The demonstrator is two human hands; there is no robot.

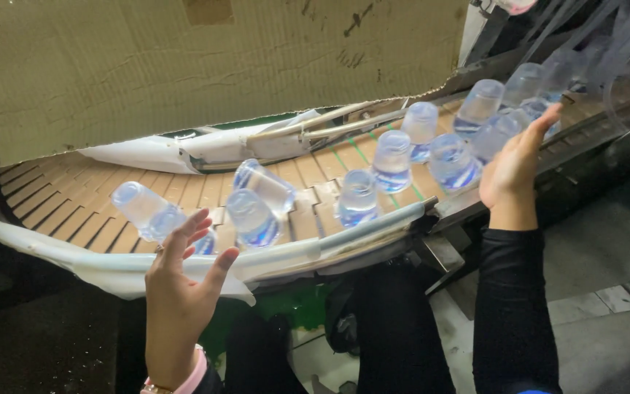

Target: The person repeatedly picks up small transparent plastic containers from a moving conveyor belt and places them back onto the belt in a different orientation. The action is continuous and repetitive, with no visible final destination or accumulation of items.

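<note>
Clear plastic water bottles ride a curved tan slat conveyor (60,208). Several stand upright toward the right, such as one (392,160) mid-belt and another (479,107) farther on. A few lie tipped over on the left: one (146,210) and a pair (260,201). My left hand (180,292) hovers open above the near white guide rail (293,255), fingertips close to the tipped bottle. My right hand (513,164) is raised open, its fingers against the upright bottles (501,131) at the right.
A large sheet of brown cardboard (205,66) hangs over the far side of the belt. A white inner guide (184,153) curves along the belt's inside. Grey floor (614,321) lies at the lower right, dark machine parts beneath the belt.
</note>
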